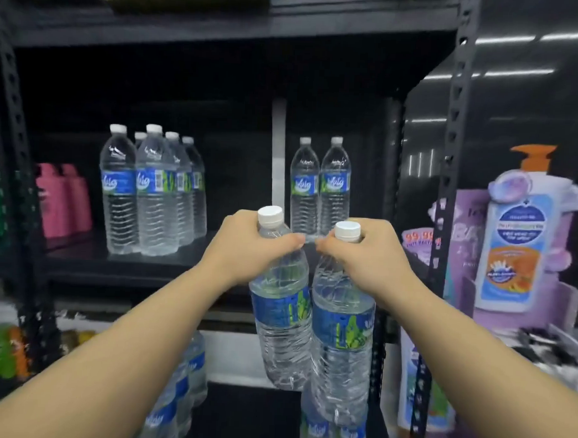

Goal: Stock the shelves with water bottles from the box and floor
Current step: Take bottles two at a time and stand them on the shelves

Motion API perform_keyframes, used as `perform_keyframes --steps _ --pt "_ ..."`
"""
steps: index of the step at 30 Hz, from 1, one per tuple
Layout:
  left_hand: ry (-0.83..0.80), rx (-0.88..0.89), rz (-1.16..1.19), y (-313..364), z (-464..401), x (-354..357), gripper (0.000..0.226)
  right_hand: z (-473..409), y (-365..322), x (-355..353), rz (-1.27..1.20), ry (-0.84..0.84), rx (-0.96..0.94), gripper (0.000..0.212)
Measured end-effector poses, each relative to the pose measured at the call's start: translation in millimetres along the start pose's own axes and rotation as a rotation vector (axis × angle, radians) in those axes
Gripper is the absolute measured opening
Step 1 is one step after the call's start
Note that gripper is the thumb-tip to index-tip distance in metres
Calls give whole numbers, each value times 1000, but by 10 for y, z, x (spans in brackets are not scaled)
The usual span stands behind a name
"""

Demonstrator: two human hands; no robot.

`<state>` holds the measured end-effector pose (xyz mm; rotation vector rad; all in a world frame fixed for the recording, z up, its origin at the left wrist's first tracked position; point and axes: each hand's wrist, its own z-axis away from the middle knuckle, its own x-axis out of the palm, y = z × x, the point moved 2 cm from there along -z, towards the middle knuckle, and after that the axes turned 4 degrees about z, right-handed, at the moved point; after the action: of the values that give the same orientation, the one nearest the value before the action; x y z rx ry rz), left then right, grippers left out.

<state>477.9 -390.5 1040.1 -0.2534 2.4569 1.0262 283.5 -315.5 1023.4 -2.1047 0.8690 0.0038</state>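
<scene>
My left hand [247,247] grips the neck of a clear water bottle [282,320] with a blue label and white cap. My right hand [365,254] grips the neck of a second such bottle [342,351]. Both bottles hang side by side in front of the black shelf [142,263], below its board level. On that shelf stand several water bottles [151,194] at the left and two more bottles [320,187] at the back right. More bottles [183,388] stand on the lower shelf.
Pink bottles [64,201] stand at the shelf's left end. A black perforated upright [450,159] borders the shelf on the right. Beyond it hang lotion pump bottles [516,240]. The upper shelf board [222,29] runs overhead.
</scene>
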Motion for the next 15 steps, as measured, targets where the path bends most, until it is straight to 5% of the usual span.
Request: perform_keyframes --steps 15 --pt "-55 87 181 386 -1805 -348 26 -1676 -486 -124 1 64 84 30"
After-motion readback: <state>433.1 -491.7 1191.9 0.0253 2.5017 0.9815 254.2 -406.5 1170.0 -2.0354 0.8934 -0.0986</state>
